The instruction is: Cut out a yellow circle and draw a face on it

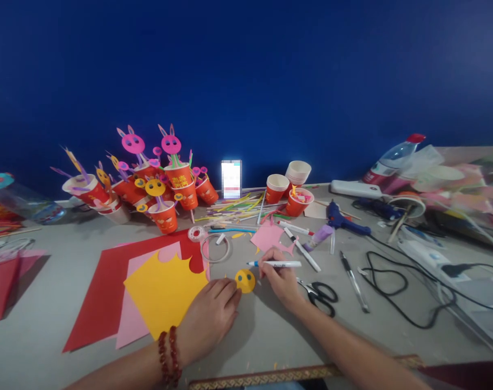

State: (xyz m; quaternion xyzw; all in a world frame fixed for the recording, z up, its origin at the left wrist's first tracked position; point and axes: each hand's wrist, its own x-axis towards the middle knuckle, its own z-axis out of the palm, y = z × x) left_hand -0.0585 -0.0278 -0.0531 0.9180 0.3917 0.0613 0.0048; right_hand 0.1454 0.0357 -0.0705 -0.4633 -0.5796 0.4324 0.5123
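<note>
My right hand (279, 277) grips a white marker (287, 264) with a blue tip, held nearly level just above a small yellow paper circle (245, 281). Two bluish-grey eye spots show on the circle, which lies flat on the table. At the circle's left edge, the fingertips of my left hand (211, 311) are closed together and press on it. That hand also rests over the corner of a yellow sheet (163, 290) with scalloped cut-outs. Black-handled scissors (322, 295) lie right of my right wrist.
Red paper cups (165, 219) with bunny and round-face figures stand at back left. Straws (238, 208) and a tape ring (214, 249) lie mid-table. On the right are a purple glue stick (319, 237), a blue glue gun (346, 221), a pen (354, 281) and looping black cable (409, 319).
</note>
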